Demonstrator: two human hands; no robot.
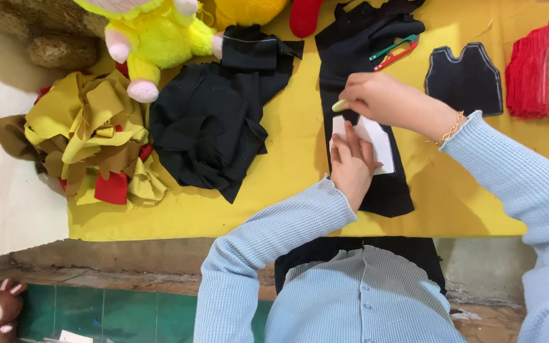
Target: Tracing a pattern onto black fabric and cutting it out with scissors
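One white paper template [376, 141] lies on one long strip of black fabric [386, 190], mid-table on the yellow cloth [287, 171]. Left hand [351, 166] rests flat on the template, fingers together, pressing it down. Right hand [382, 98] pinches one pale chalk piece [340, 105] at the template's upper edge. One black cut-out piece [465, 79] lies to the right — outlined in white. One pair of red-and-green snips [394, 51] sits above. One black scrap heap [214, 121], one mustard scrap heap [93, 136], one red felt stack [532, 73].
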